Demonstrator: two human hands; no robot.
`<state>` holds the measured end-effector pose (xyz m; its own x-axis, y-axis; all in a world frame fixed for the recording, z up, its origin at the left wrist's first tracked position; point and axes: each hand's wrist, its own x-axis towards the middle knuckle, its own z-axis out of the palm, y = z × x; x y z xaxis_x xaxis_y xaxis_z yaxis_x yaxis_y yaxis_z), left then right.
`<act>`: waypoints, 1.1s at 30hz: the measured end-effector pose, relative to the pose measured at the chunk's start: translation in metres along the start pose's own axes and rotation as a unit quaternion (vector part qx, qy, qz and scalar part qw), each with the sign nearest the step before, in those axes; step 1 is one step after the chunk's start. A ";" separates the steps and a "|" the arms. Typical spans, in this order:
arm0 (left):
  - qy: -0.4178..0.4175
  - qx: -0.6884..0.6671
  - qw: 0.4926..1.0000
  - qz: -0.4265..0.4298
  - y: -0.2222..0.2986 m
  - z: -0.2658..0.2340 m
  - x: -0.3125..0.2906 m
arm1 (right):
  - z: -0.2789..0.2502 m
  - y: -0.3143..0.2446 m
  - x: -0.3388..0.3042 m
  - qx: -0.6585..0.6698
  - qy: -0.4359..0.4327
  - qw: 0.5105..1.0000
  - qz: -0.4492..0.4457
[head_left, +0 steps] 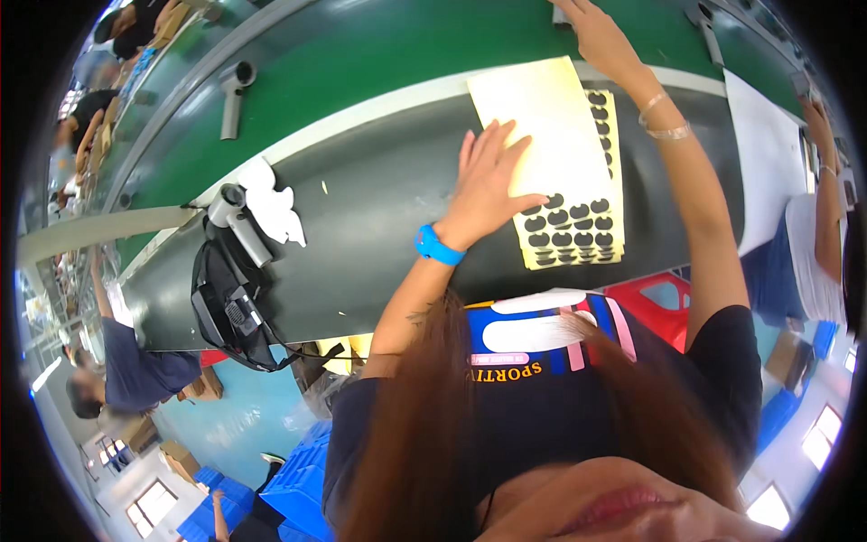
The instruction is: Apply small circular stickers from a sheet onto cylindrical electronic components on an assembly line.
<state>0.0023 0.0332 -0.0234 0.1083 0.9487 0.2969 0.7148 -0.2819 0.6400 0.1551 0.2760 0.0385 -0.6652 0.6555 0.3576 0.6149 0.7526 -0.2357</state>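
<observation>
My left hand (pixel 488 185) lies flat with its fingers spread on a pale yellow backing sheet (pixel 551 117). Beneath that sheet is another one with rows of black rounded stickers (pixel 560 237), which show along its near and right edges. Over the green conveyor belt (pixel 379 68), my right hand (pixel 607 41) is stretched out to the far side. Its fingertips reach a grey part (pixel 561 16) at the picture's top edge. The frame cuts them off, so whether they grip it cannot be made out.
Grey hair-dryer-shaped housings (pixel 232 99) stand on the belt and at the bench's left end (pixel 239 221), beside a white cloth-like piece (pixel 272 203) and a black bag (pixel 230 294). A white sheet (pixel 768 154) lies at right. Co-workers sit on both sides. A red stool (pixel 655 303) is below the bench.
</observation>
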 end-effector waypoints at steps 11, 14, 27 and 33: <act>-0.055 0.066 0.996 0.016 0.011 0.013 0.011 | -0.010 -0.104 -0.182 0.256 -0.047 0.942 0.213; -0.060 0.077 0.995 0.002 0.012 0.012 0.008 | -0.002 -0.119 -0.190 0.239 -0.028 0.948 0.210; -0.048 0.095 0.994 -0.003 0.014 0.012 0.010 | 0.008 -0.128 -0.189 0.258 0.004 0.936 0.241; -0.050 0.101 0.994 -0.007 0.019 0.011 0.008 | -0.032 -0.112 -0.183 0.349 0.004 0.899 0.265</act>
<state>0.0242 0.0369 -0.0163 0.1594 0.9645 0.2106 0.8391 -0.2447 0.4859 0.2219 0.0694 0.0285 -0.3526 0.9352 0.0331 0.4283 0.1927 -0.8828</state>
